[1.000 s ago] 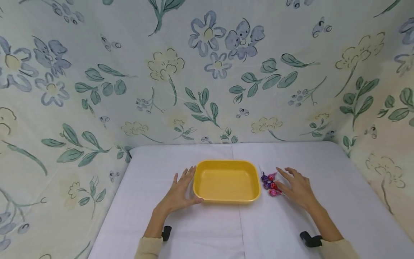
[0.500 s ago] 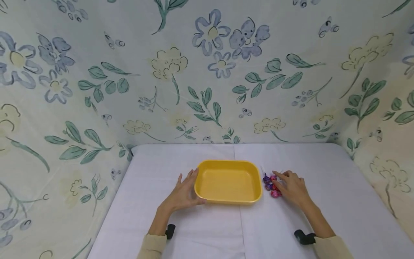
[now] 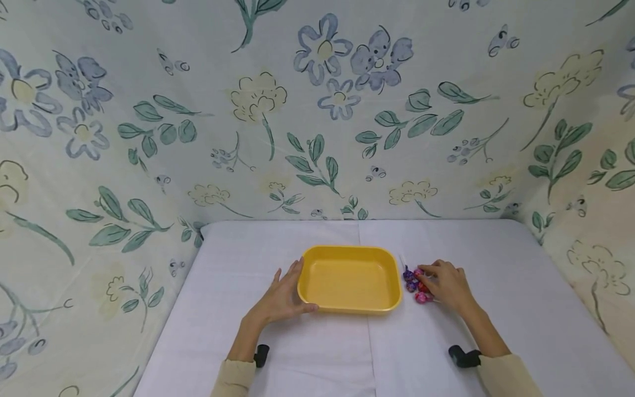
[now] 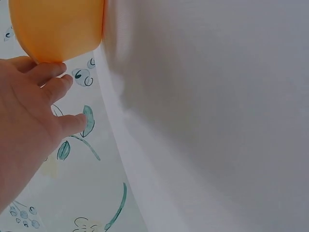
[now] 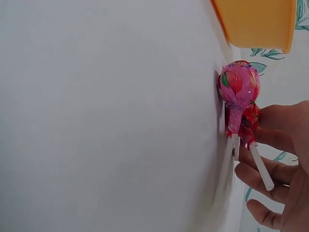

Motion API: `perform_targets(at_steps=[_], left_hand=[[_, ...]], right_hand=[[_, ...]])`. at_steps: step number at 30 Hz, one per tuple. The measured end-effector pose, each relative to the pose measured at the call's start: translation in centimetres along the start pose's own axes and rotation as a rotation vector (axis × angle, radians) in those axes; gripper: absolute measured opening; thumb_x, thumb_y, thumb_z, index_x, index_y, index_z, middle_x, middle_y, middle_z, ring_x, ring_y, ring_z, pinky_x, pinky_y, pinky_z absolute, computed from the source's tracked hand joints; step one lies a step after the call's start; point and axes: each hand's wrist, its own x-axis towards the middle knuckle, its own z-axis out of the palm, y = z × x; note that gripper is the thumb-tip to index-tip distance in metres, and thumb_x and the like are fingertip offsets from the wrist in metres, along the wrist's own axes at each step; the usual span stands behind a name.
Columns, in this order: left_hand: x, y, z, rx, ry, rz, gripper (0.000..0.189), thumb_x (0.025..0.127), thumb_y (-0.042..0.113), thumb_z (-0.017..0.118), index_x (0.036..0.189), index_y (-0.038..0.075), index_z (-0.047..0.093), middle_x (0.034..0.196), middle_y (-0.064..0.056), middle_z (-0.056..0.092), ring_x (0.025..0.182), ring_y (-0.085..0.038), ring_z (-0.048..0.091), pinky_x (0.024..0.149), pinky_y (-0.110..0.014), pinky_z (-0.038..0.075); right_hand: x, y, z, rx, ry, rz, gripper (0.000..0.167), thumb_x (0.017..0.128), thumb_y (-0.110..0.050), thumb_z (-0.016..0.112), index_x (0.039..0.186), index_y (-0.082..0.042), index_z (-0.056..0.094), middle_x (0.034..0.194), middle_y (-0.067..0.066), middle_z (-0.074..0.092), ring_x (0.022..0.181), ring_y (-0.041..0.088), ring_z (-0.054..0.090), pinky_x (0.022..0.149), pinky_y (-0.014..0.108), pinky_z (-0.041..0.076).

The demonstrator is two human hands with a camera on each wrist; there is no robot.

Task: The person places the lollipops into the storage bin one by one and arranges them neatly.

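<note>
A yellow rectangular tray (image 3: 349, 281) stands on the white-covered table. My left hand (image 3: 283, 298) rests against its left side, fingers fairly straight along the wall and thumb at the near edge; in the left wrist view the fingertips touch the tray's outer wall (image 4: 58, 29). Right of the tray lies a small cluster of wrapped lollipops, purple ones (image 3: 410, 279) and pink ones (image 3: 421, 298). My right hand (image 3: 448, 284) pinches a lollipop in this cluster between thumb and forefinger. The right wrist view shows a pink lollipop (image 5: 240, 84) in front, partly hiding a red one (image 5: 250, 118).
A flower-printed cloth (image 3: 307, 110) hangs behind the table and on both sides. White cloth (image 3: 322, 353) covers the tabletop, whose far edge meets the backdrop. A black wrist strap piece (image 3: 463, 357) sits at the right sleeve.
My right hand has moved left to the lollipops, and its thumb and forefinger have come together on one. My left hand has stayed at the tray.
</note>
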Motion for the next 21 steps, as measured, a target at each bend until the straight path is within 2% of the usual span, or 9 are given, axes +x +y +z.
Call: perform_targets(at_steps=[6,11,15,21], left_hand=[[0.0,-0.06,0.09,-0.001,-0.002,-0.005,0.124,0.08,0.073,0.073,0.168,0.011,0.011,0.174,-0.006,0.019,0.162,-0.034,0.019,0.131,-0.065,0.008],[0.03,0.03,0.11,-0.003,-0.013,-0.022,0.124,0.08,0.072,0.074,0.168,0.013,0.009,0.174,-0.004,0.017,0.163,-0.031,0.016,0.131,-0.063,0.007],[0.04,0.07,0.08,0.002,-0.014,-0.026,0.125,0.08,0.074,0.073,0.168,0.015,0.008,0.174,-0.002,0.015,0.163,-0.029,0.015,0.132,-0.062,0.006],[0.0,0.02,0.04,0.004,-0.009,-0.008,0.125,0.08,0.074,0.073,0.168,0.013,0.009,0.174,-0.003,0.016,0.163,-0.03,0.016,0.131,-0.064,0.007]], right_hand=[[0.53,0.07,-0.35,0.017,-0.042,0.008,0.037,0.094,-0.026,0.076,0.119,0.002,0.074,0.097,0.016,0.069,0.093,0.035,0.061,0.086,0.056,0.043],[0.87,0.26,-0.76,0.028,-0.057,-0.001,0.036,0.092,-0.026,0.078,0.113,0.003,0.076,0.095,0.015,0.068,0.09,0.033,0.059,0.082,0.051,0.042],[0.92,0.49,-0.92,0.056,-0.039,-0.006,0.033,0.091,-0.026,0.08,0.108,0.002,0.078,0.099,0.017,0.064,0.091,0.033,0.056,0.083,0.05,0.046],[0.87,0.79,-0.95,0.067,-0.044,0.006,0.032,0.09,-0.026,0.08,0.104,0.003,0.077,0.1,0.018,0.068,0.089,0.031,0.058,0.082,0.051,0.057]])
